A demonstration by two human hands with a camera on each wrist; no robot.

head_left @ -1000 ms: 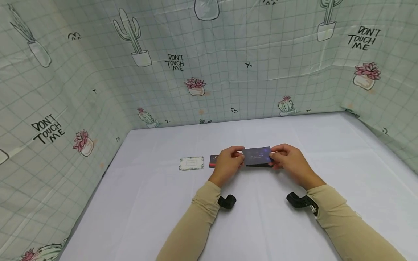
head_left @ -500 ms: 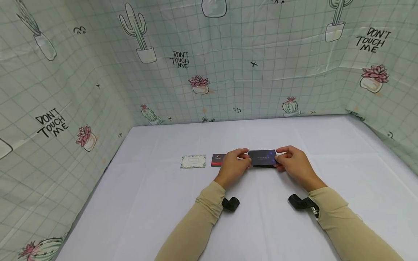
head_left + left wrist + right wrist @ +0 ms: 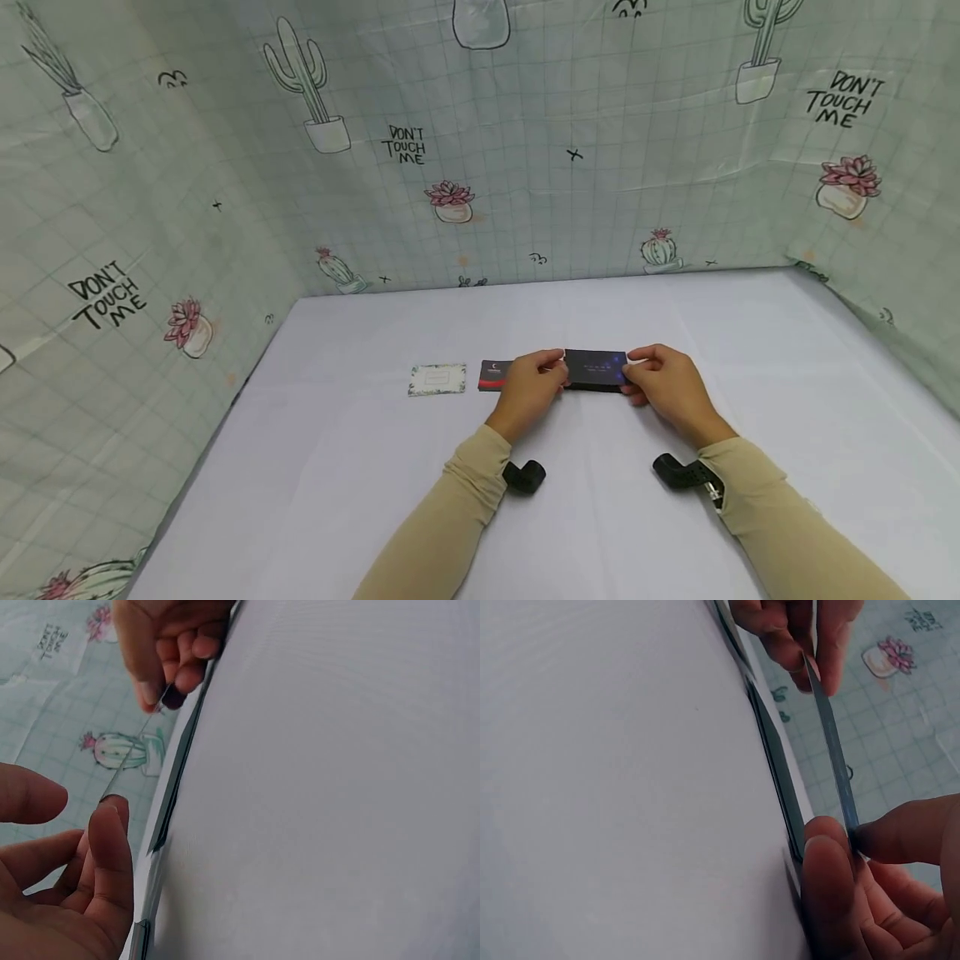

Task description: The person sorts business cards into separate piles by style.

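Both hands hold one dark blue card (image 3: 595, 367) by its short ends, just above the white table (image 3: 600, 517). My left hand (image 3: 553, 372) pinches the left end and my right hand (image 3: 636, 372) pinches the right end. The wrist views show the card (image 3: 831, 739) edge-on, lifted a little over another dark card (image 3: 776, 769) that lies flat on the table. In the left wrist view the thin card (image 3: 133, 750) runs between my left fingers (image 3: 105, 855) and my right fingers (image 3: 176, 667).
A black and red card (image 3: 493, 374) lies just left of my left hand, and a white patterned card (image 3: 437, 379) lies further left. Cactus-print cloth walls (image 3: 480, 167) close in the table at the back and both sides.
The dark card, tilted up toward me a second ago, has come down and flattened close over the card beneath. Both hands sank with it.
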